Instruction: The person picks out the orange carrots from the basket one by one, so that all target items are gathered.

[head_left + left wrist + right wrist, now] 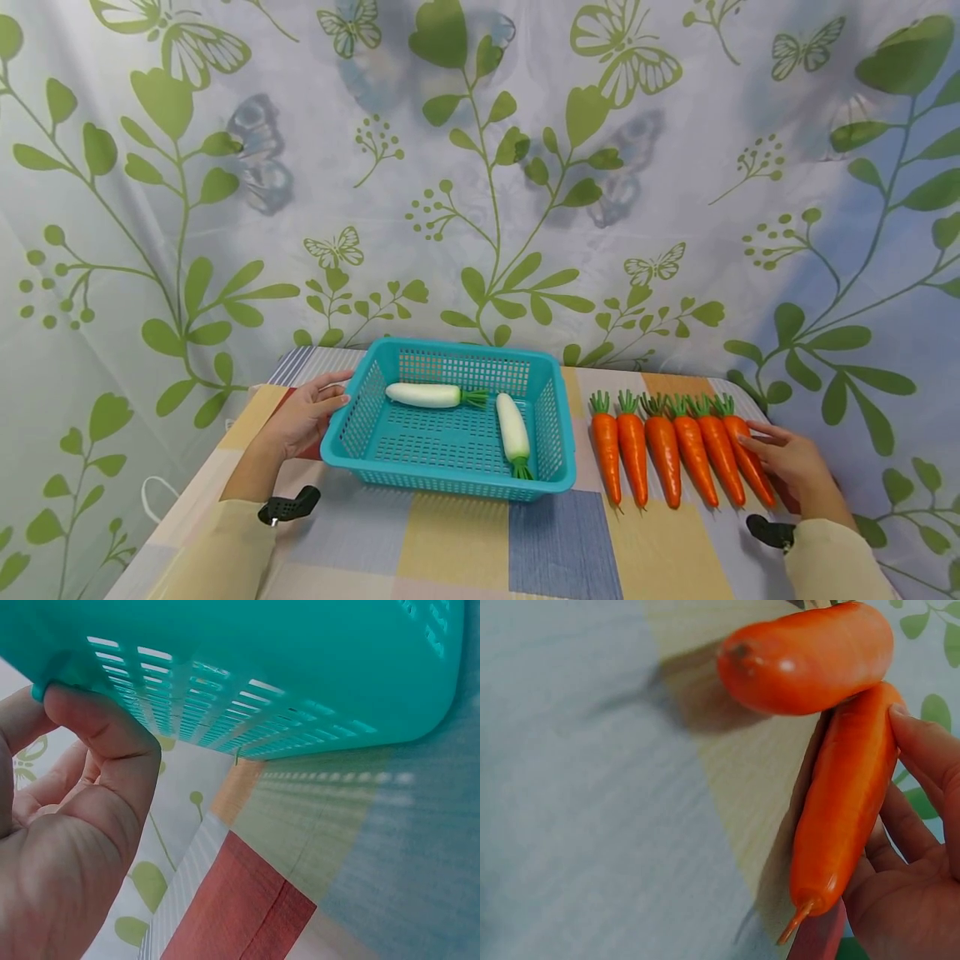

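Note:
A turquoise plastic basket [450,483] stands on the table, with two white radishes [423,395] with green tops lying in it. My left hand [303,414] is at the basket's left side. In the left wrist view its bent thumb [97,720] and a finger grip the rim; the other fingertips are hidden. Several orange carrots [663,450] lie side by side to the right of the basket, green tops away from me. My right hand [791,458] touches the rightmost carrot [847,802] from its right side, fingers fairly straight; some fingertips are hidden behind it.
A patchwork-patterned cloth [465,542] covers the table. Behind it hangs a pale curtain [480,208] with green leaves and butterflies. A white cable [153,492] loops at the table's left edge. Each wrist wears a black strap [288,506].

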Demonstrator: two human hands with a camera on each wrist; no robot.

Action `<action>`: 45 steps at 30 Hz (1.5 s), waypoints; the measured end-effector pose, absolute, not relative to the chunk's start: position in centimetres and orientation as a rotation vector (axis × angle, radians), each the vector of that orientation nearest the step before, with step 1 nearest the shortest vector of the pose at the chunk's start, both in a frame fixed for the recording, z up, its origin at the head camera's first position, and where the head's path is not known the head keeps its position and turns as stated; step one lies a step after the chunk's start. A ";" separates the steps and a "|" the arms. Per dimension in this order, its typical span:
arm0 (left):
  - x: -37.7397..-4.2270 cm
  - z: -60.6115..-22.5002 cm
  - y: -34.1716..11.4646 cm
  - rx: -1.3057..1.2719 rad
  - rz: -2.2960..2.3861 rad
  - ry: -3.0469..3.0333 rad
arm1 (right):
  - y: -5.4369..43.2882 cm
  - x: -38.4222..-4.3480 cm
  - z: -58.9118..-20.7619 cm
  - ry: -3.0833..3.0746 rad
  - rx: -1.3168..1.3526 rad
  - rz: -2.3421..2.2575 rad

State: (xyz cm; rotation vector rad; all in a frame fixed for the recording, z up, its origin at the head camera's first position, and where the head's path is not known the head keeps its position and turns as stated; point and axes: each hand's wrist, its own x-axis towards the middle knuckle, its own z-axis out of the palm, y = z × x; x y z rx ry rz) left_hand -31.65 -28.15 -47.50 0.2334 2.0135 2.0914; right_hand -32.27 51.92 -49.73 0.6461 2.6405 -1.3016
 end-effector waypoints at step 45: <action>-31.8 -47.7 -28.1 0.211 2.107 2.016 | 49.8 -31.1 -47.8 2.893 0.473 -1.089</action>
